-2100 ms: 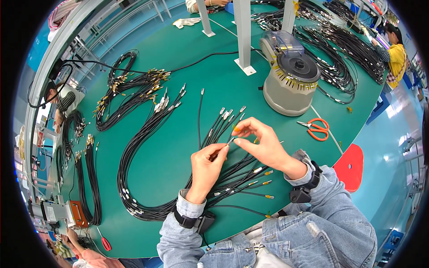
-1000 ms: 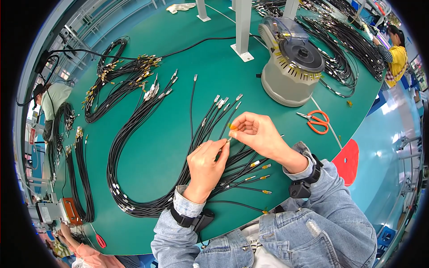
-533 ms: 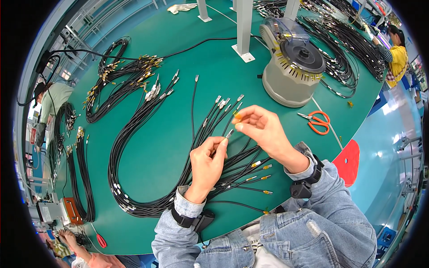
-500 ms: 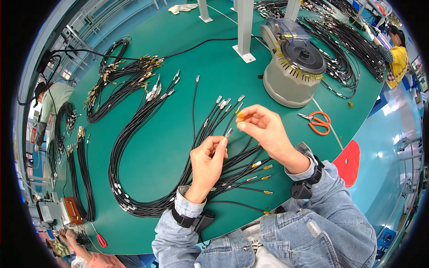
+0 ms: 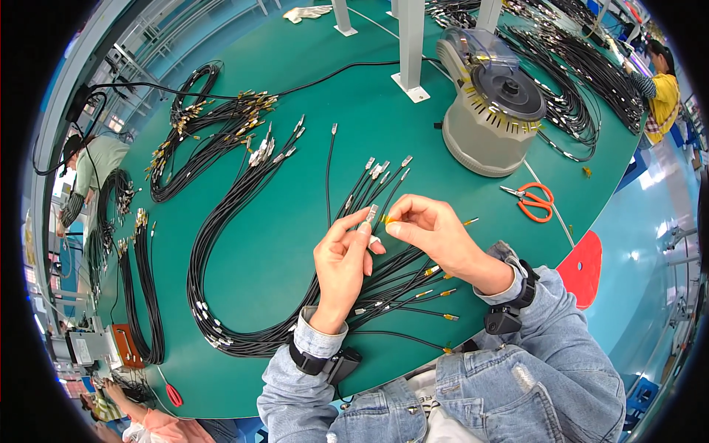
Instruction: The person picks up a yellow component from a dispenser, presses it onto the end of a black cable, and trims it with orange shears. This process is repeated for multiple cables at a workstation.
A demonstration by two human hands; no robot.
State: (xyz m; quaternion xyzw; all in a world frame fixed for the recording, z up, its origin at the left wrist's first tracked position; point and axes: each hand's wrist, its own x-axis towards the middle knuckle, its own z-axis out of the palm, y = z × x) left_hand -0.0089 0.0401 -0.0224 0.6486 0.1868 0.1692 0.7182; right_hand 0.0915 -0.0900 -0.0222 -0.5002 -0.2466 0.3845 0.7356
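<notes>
Between the thumb and fingers of my left hand is a black cable's end, its silver metal connector pointing up. My right hand pinches a small piece of yellow tape right beside that connector; whether the two touch, I cannot tell. Below both hands runs a curved bundle of black cables with silver ends. Several cable ends near my right forearm carry yellow tape.
A round tape dispenser with yellow strips around its disc stands far right. Orange-handled cutters lie near it. More cable bundles lie to the left. Grey posts rise at the back. Other people work at both sides.
My right hand has come left and down, carrying the yellow tape to the connector. The left hand has lifted the connector slightly. The whole view has shifted a little.
</notes>
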